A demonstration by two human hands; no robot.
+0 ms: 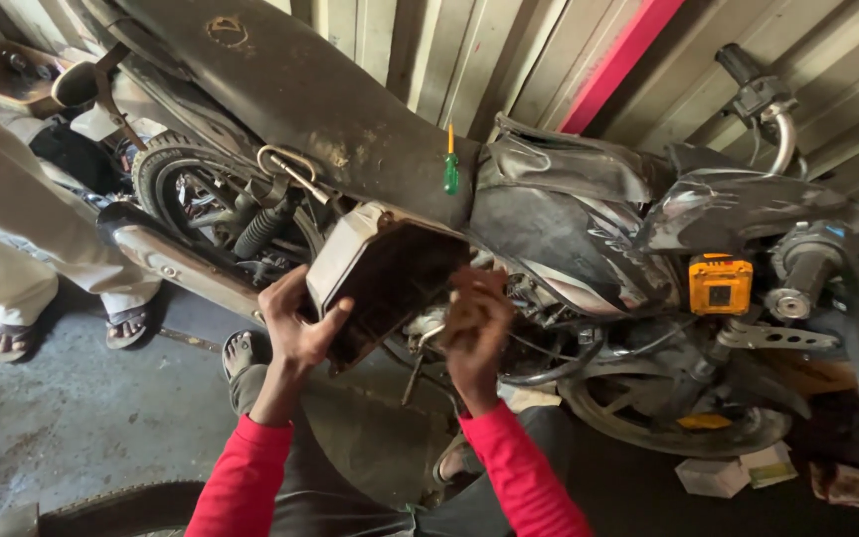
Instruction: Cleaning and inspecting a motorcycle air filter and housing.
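At frame centre, left hand [295, 328] grips the edge of the dirty cream-and-black plastic side box [382, 276] under the black motorcycle seat [300, 94]; right hand [474, 333] curled at its opening, contents hidden; advisable: steady the box, work slowly.

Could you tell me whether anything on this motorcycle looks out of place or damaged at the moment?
Yes. A green-handled screwdriver stands wedged upright between the worn black seat and the torn black tank cover. The seat's surface is scuffed and peeling. The left hand grips a grimy open boxy housing on the bike's side; the right hand reaches beside it.
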